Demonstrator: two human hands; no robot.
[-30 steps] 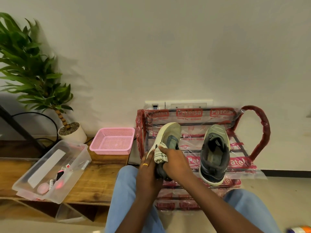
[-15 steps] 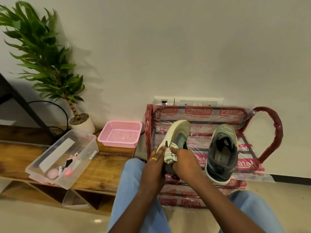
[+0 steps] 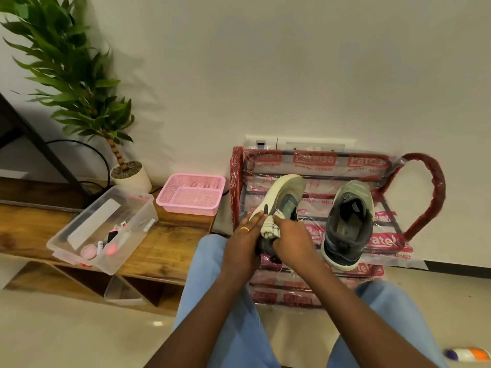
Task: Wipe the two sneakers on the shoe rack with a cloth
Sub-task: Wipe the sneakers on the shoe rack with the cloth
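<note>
A plastic-wrapped red shoe rack (image 3: 425, 197) stands against the wall. The left sneaker (image 3: 285, 193), grey with a cream sole, is tilted on its side above the rack. My left hand (image 3: 243, 244) grips it at the heel end, fingers along the sole. My right hand (image 3: 291, 239) holds a bunched pale cloth (image 3: 271, 227) against the sneaker's upper. The right sneaker (image 3: 349, 221) sits upright on the top shelf, opening facing me, untouched.
A pink mesh basket (image 3: 192, 193) and a clear plastic box (image 3: 103, 225) of small items rest on a low wooden bench (image 3: 164, 253) to the left. A potted plant (image 3: 79, 83) stands behind them. My knees in blue trousers frame the rack.
The camera view has shifted so the scene sits further right. Both hands stay on the left sneaker, with the cloth rubbing slightly on its upper.
</note>
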